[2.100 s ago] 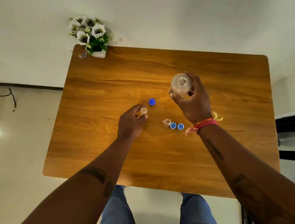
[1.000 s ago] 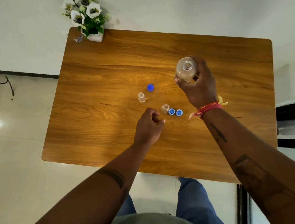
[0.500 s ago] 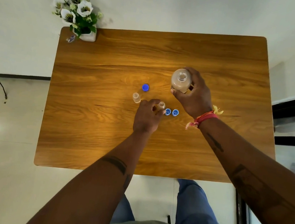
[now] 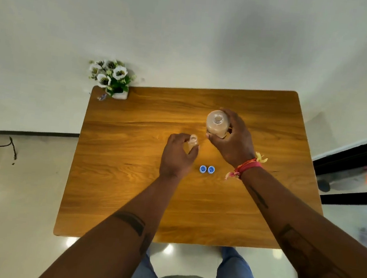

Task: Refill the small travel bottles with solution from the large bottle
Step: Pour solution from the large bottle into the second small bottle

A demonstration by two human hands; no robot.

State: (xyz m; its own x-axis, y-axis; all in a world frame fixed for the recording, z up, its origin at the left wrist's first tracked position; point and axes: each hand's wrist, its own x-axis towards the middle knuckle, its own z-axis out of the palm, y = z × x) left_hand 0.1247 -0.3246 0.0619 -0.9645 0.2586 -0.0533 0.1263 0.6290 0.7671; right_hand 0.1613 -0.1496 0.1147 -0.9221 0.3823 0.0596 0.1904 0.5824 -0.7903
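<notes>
My right hand [image 4: 232,142] grips the large bottle [image 4: 217,123], which is uncapped, holds pale beige solution and is raised over the wooden table [image 4: 126,189]. My left hand [image 4: 177,156] holds a small clear travel bottle [image 4: 193,140], open at the top, lifted just left of and below the large bottle's mouth. Two small blue caps [image 4: 207,169] lie side by side on the table, between my wrists. The other small bottle and the third blue cap are hidden behind my left hand.
A white pot of white flowers [image 4: 111,80] stands at the table's far left corner. A black cable [image 4: 5,146] lies on the floor to the left. Dark glass panels [image 4: 356,181] stand to the right.
My left hand closed on the small bottle beside the caps and lifted it up toward the large bottle. My right hand kept hold of the large bottle. The camera tilted upward.
</notes>
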